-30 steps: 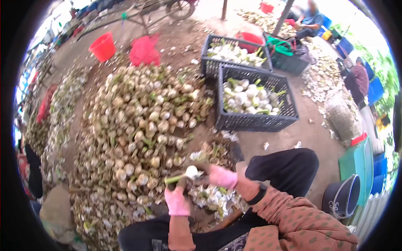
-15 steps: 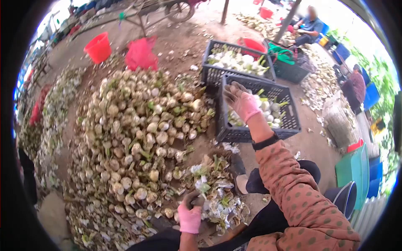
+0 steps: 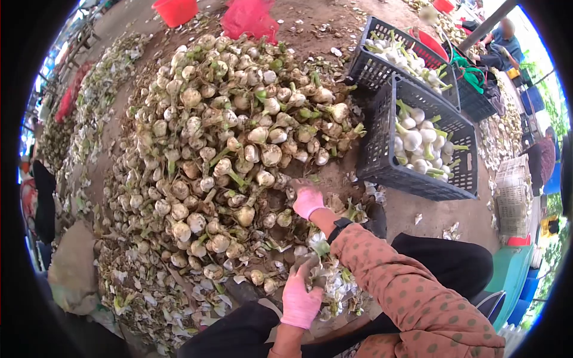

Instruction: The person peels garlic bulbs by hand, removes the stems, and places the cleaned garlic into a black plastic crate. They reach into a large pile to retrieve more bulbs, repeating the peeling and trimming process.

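Note:
My right hand (image 3: 307, 200), in a pink glove with dirt-darkened fingers, reaches to the near right edge of a big heap of garlic bulbs (image 3: 239, 149). Its fingertips blend into the dirty bulbs, so their grip is hidden. Lower down, my left hand (image 3: 302, 295) wears the same kind of glove. Its fingers are half curled with the thumb apart, and I see nothing held between them. Peeled white and green garlic skins (image 3: 337, 286) lie just beside it. Cleaner white garlic bulbs (image 3: 421, 140) with short stems fill part of a black crate (image 3: 418, 182) to the right.
Behind the near crate stands another black crate (image 3: 373, 62) of white garlic. A red bucket (image 3: 176, 12) and a pink mesh bag (image 3: 250, 21) lie beyond the heap. Other people (image 3: 504, 45) sit at the far right. A pale crate (image 3: 513, 197) stands near a green bin (image 3: 514, 268).
My right hand has left the space over the near crate and come down left to the heap. My left hand stays low beside the skins. The view has shifted towards the heap.

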Available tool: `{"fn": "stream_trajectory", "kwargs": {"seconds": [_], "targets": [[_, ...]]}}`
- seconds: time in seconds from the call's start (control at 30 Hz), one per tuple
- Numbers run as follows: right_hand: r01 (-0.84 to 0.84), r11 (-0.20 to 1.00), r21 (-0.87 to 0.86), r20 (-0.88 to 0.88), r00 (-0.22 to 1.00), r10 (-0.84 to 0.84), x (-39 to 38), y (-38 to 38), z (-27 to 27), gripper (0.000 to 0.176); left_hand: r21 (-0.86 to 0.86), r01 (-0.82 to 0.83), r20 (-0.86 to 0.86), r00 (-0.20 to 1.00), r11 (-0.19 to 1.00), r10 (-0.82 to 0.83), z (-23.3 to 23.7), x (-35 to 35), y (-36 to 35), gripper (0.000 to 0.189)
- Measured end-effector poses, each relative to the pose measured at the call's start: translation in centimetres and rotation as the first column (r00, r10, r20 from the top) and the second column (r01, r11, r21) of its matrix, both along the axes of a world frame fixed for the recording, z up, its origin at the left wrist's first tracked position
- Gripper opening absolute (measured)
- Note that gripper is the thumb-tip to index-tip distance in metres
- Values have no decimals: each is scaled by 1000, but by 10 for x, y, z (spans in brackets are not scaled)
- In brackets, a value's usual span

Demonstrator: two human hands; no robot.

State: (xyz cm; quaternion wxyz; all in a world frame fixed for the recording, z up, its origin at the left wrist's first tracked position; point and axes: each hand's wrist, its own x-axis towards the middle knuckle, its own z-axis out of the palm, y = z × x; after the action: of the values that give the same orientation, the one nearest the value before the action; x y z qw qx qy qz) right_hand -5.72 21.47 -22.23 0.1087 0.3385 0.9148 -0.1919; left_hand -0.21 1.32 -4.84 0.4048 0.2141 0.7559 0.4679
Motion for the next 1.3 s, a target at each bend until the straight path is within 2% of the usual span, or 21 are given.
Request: {"fn": "stream_trajectory", "kwargs": {"seconds": [0.07,0.13,0.17,0.2,0.27,0.3,0.33,0.4,0.47,0.53,0.6,0.67,0.7,0.73,0.77,0.8,0.87,0.93,1.0,1.13,1.3], "targets": [[15,953,-303,69,998,6,10,-2,16,47,38,-63,20,998,997,62,-12,3,0,49],[-21,917,-399,-69,998,-8,36,-16,27,38,41,-328,233,922,944,310,-22,5,-2,47],[-20,875,-484,-130,990,-49,49,-23,44,39,52,-395,184,906,917,380,-11,0,1,47],[-27,824,-566,-182,979,-94,58,-31,71,41,164,-548,300,820,820,488,-28,4,0,52],[-103,794,-599,-299,949,-103,71,-44,106,43,92,-731,501,621,677,603,-12,-1,2,60],[-175,768,-617,-412,903,-125,78,-50,121,46,74,-699,514,638,712,573,-39,-2,-7,64],[-180,768,-615,-419,899,-125,83,-55,132,46,64,-752,602,554,657,575,-40,-3,-6,57],[-298,675,-675,-528,834,-159,94,-65,157,49,-67,-769,749,382,636,541,-5,-6,4,53],[-328,650,-685,-535,833,-142,104,-68,193,49,-57,-764,785,363,643,501,-1,-2,2,54],[-333,263,-905,-421,790,-446,123,-65,205,51,55,-759,813,411,649,412,8,6,5,52],[-330,7,-944,-226,630,-743,137,-62,209,46,246,-677,693,623,694,361,19,12,8,48],[-164,229,-959,-281,624,-729,146,-60,223,45,359,-512,422,835,781,353,33,19,8,49],[-166,237,-957,-288,618,-731,148,-62,222,45,366,-505,422,839,781,345,33,21,6,49],[-168,458,-873,-447,648,-616,147,-65,220,45,415,-375,130,926,829,354,34,22,2,51],[-177,651,-738,-572,676,-464,146,-68,219,46,421,-239,-174,925,875,336,35,23,0,53],[-178,657,-733,-577,673,-462,145,-72,219,46,427,-235,-175,926,873,335,37,26,-1,53],[-168,605,-779,-544,661,-517,140,-83,230,42,399,-77,-581,749,914,317,50,29,-6,57],[-145,646,-749,-565,649,-509,138,-89,236,35,420,-104,-564,749,902,348,58,31,-9,55],[-110,648,-754,-503,730,-462,142,-87,233,34,402,-140,-478,811,905,337,59,29,-15,52],[-225,724,-652,-583,760,-288,147,-79,244,29,395,-115,-432,853,912,294,65,30,-20,56],[-302,685,-663,-579,787,-213,153,-67,254,27,395,-103,-424,861,913,280,63,28,-22,56]]}}
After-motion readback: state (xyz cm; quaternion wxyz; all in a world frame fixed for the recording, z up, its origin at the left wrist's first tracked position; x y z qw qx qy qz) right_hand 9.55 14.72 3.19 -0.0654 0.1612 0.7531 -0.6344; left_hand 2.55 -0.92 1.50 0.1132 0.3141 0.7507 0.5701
